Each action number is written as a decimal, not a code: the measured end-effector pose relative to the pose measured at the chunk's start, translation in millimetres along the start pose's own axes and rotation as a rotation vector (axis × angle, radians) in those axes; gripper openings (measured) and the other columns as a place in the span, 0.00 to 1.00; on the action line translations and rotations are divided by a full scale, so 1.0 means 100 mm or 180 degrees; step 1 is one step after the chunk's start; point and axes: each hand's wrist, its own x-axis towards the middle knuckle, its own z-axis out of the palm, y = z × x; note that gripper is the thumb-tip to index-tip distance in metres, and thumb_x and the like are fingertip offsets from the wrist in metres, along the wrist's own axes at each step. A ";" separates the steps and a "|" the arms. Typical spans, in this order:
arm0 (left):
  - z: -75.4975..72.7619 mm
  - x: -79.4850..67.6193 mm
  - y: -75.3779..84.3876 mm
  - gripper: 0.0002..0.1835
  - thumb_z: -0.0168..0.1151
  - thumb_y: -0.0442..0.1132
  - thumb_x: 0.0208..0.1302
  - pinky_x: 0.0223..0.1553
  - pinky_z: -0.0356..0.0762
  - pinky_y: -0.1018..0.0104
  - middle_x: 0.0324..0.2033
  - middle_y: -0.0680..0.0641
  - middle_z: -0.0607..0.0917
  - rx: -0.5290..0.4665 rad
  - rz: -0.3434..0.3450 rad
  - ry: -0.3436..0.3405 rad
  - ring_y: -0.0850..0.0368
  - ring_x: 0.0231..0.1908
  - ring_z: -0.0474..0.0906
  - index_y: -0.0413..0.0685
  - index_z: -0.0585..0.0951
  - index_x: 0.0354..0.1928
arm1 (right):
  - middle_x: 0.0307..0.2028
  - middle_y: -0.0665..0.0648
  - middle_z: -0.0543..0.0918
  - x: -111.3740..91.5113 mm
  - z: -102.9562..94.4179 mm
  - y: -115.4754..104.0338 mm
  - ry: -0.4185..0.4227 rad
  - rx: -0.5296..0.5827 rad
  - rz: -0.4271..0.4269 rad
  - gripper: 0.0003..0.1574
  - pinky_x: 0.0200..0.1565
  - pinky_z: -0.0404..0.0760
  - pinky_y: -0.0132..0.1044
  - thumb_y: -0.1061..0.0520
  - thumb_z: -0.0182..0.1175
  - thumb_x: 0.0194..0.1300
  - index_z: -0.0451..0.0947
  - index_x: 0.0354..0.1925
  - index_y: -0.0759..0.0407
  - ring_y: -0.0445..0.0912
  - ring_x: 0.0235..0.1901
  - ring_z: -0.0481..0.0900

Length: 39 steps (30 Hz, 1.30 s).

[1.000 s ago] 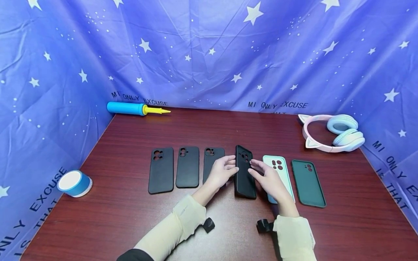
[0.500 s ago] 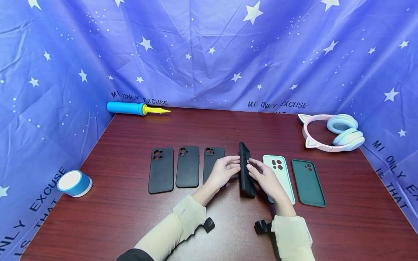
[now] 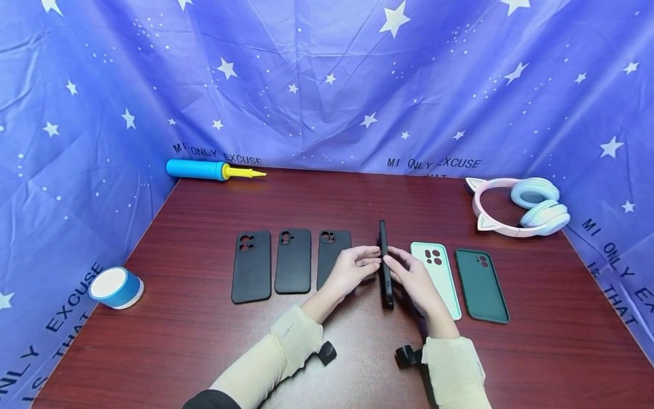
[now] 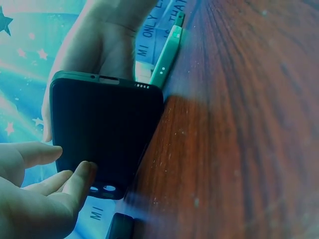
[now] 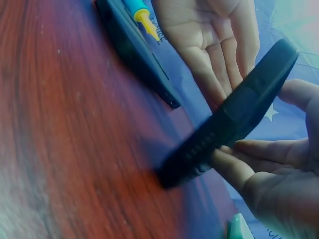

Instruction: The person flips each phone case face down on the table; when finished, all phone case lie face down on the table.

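Note:
A black phone case [image 3: 386,287] stands on its long edge between my two hands, seen nearly side-on in the head view. In the left wrist view its inner face [image 4: 104,124] and camera holes show. My left hand [image 3: 347,274] holds it from the left, fingertips on its inner face and edge. From the other side my right hand [image 3: 420,283] grips it between thumb and fingers, as the right wrist view shows along its side wall [image 5: 234,114]. A third black case [image 3: 334,247] lies partly hidden behind my left hand. A mint case [image 3: 446,284] lies partly behind my right hand.
Two more black cases [image 3: 251,267] lie to the left, and a dark green case [image 3: 482,292] at the right. Cat-ear headphones [image 3: 503,230] sit back right, a blue hand pump [image 3: 196,170] back left. A blue-and-white round object [image 3: 117,288] stands at the left edge.
The black case has turned from showing its back with the camera holes to standing nearly side-on. Both hands have shifted slightly with it; the other cases stay put.

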 end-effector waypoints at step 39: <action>-0.03 -0.05 0.08 0.31 0.59 0.37 0.65 0.64 0.73 0.53 0.67 0.37 0.71 0.0842 -0.0588 0.0292 0.43 0.65 0.70 0.39 0.66 0.69 | 0.66 0.71 0.69 0.04 -0.12 0.06 0.0271 -0.0974 -0.0086 0.31 0.66 0.71 0.47 0.63 0.45 0.74 0.56 0.72 0.69 0.59 0.66 0.69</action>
